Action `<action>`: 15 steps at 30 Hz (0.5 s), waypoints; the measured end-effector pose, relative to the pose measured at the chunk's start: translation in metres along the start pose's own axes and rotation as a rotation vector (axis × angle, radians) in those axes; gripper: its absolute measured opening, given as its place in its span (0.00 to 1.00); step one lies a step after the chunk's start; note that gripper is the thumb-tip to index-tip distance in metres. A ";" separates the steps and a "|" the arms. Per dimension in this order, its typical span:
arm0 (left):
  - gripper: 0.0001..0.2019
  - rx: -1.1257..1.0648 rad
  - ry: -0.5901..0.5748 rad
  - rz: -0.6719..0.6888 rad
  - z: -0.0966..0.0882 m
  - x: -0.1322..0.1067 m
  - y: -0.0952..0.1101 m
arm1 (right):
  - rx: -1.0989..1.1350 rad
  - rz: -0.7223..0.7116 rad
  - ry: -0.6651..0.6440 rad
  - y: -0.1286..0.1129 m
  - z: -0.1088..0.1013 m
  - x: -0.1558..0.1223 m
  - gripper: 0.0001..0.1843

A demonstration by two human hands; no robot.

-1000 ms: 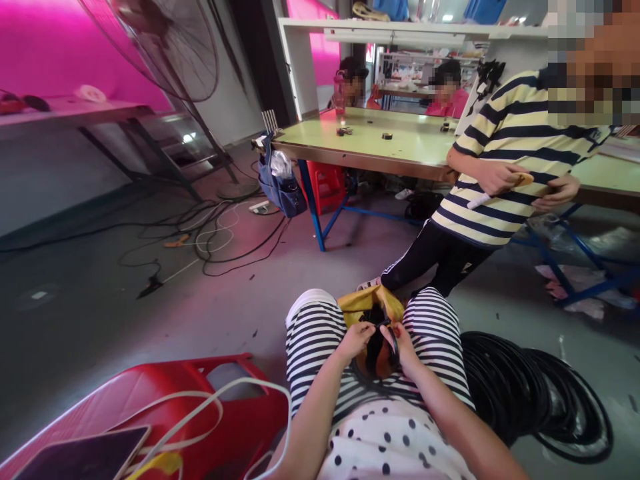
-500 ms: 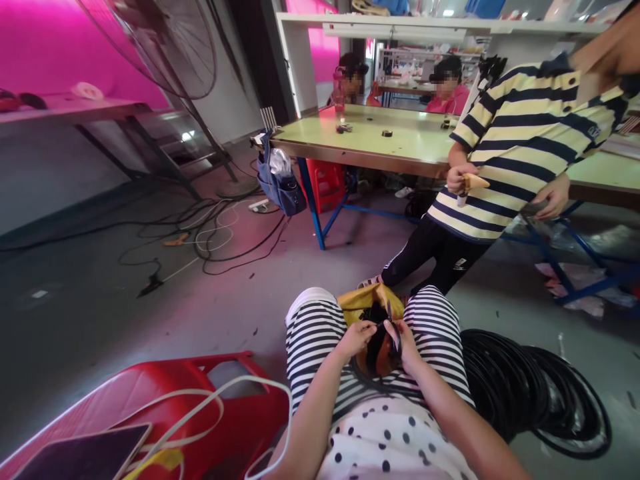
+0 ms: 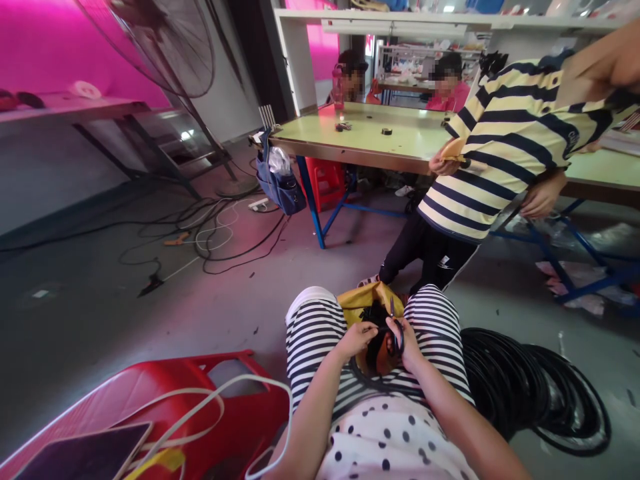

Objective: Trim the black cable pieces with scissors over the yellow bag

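Note:
My left hand (image 3: 357, 338) is closed in a pinch on the end of a thin black cable or tube, over my lap. Scissors (image 3: 399, 339) with dark handles sit in my right hand (image 3: 410, 345), their blades pointing up and away from me. Both hands are close together, and the black piece spans the small gap between them. Below them, between my knees, is a yellow bag (image 3: 354, 300) with dark pieces inside. A dark strand curves across my lap under the hands.
Coiled black tubing (image 3: 520, 393) lies on the floor at right. At left stands a red stool (image 3: 215, 413) bearing a tablet (image 3: 85, 453) and a white cord. A co-worker in a striped shirt (image 3: 510, 140) stands ahead by the green table (image 3: 320, 133). Cables (image 3: 200, 227) trail on the floor.
My right hand has turned slightly and the scissors' blades have shifted a little to the right. The co-worker has leaned left and moved the held yellowish item toward the table.

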State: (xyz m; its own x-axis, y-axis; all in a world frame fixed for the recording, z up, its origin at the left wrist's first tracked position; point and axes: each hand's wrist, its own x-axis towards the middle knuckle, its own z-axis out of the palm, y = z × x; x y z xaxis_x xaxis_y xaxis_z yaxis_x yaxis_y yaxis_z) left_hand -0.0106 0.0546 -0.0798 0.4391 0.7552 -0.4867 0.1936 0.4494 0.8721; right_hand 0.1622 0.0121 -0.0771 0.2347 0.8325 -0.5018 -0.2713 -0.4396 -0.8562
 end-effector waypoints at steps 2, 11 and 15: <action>0.25 0.008 -0.022 0.001 -0.001 0.000 0.000 | -0.010 0.006 0.000 0.001 0.000 0.001 0.35; 0.15 0.179 -0.095 0.108 -0.005 0.002 -0.005 | -0.071 -0.034 0.005 0.009 -0.002 0.005 0.33; 0.08 0.332 -0.067 0.194 -0.004 0.001 -0.003 | -0.169 -0.172 0.015 0.016 0.000 0.010 0.35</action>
State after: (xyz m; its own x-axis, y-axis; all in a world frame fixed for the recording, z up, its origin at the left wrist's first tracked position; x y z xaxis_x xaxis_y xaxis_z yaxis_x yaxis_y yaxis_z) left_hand -0.0141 0.0555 -0.0831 0.5498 0.7732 -0.3160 0.3695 0.1141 0.9222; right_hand 0.1603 0.0132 -0.0954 0.2777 0.8955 -0.3478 -0.0669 -0.3432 -0.9369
